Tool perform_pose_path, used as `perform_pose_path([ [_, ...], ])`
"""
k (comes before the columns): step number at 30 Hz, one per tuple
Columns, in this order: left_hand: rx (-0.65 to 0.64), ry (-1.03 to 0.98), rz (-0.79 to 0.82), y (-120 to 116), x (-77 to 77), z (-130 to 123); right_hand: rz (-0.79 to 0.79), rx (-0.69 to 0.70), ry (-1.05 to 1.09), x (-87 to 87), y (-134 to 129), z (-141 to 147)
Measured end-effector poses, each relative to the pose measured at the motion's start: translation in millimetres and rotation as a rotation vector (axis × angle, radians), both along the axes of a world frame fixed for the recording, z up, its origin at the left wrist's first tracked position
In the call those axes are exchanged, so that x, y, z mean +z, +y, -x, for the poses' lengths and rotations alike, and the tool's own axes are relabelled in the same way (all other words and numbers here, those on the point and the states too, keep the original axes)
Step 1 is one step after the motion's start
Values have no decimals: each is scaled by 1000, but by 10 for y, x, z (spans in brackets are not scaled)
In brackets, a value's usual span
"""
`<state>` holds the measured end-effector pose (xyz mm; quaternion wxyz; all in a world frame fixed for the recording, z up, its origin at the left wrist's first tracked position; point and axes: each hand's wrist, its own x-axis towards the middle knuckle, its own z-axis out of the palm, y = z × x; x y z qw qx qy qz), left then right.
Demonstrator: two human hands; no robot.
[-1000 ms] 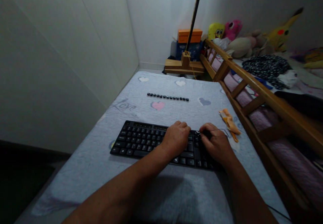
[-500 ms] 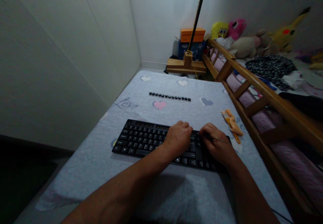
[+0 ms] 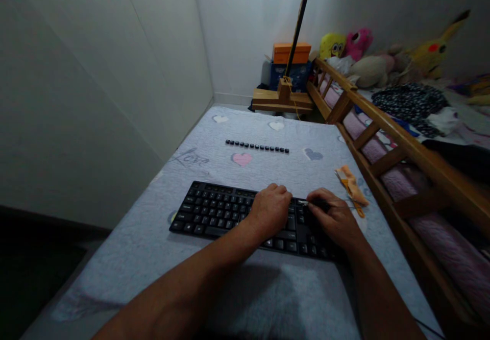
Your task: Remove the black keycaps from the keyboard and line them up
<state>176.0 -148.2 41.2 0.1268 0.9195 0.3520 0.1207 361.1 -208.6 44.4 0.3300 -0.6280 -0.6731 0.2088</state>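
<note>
Covering the worktop (image 3: pixel 153 258): a pale bluish cloth (image 3: pixel 199 136) printed with hearts and the word Love; its surface looks quilted.

Bed along the right: a wooden rail (image 3: pixel 401 129) runs beside the worktop; soft toys (image 3: pixel 332 46) and a black-and-white patterned garment (image 3: pixel 415 105) lie behind it.

Keyboard: a black keyboard (image 3: pixel 222 210) lies flat on the cloth, in front of the person and below both hands; its left half shows plainly, its right half is partly hidden by hands and shadow.

Left hand: the left hand (image 3: pixel 271 210) rests across the middle of the keyboard, back of the hand upward; its fingers sit close together, bent toward the far edge; whether they grip the edge, I cannot tell.

Right hand: the right hand (image 3: pixel 335 217) is over the right part of the keyboard, near the left one but apart; its fingers are bent, pinching a thin wire tool.

Peach cloth: a small crumpled cloth (image 3: pixel 358 192) lies beyond the right hand, toward the rail; a brush (image 3: pixel 345 181) with an orange handle lies on it.

Wire tool: its pale tip (image 3: pixel 302 203) shows at the keyboard's far edge; the rest is mostly hidden.

Keycaps: small black keycaps (image 3: pixel 256 146) stand in one slightly slanting row beyond the keyboard, just past a pink heart.
</note>
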Motion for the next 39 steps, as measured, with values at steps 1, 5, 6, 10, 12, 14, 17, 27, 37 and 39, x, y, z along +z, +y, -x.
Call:
perform_pose_path([
  [1,0,-3,-1,-1,-5,-2,4,5,13,7,0,-5],
  [5,7,-3,-4,-5,-10,-4,36,53,47,61,24,-8],
  [6,6,-1,-8,-5,-8,-4,47,73,50,74,36,-5],
  [10,3,-4,-29,-2,-7,-4,56,108,42,101,76,8],
  [12,5,-10,-36,-1,-13,-5,49,115,42,103,81,7],
  [14,4,-15,-42,-1,-19,-7,49,131,45,104,78,2],
  [17,3,-14,-48,-5,-21,-9,56,158,40,108,68,-2],
  [27,8,-4,-36,-5,-12,-2,6,124,-28,60,52,7],
  [37,12,2,-19,-11,0,-6,36,-50,-47,42,75,8],
  [39,12,6,-15,-10,6,-9,41,-57,-56,43,72,-5],
])
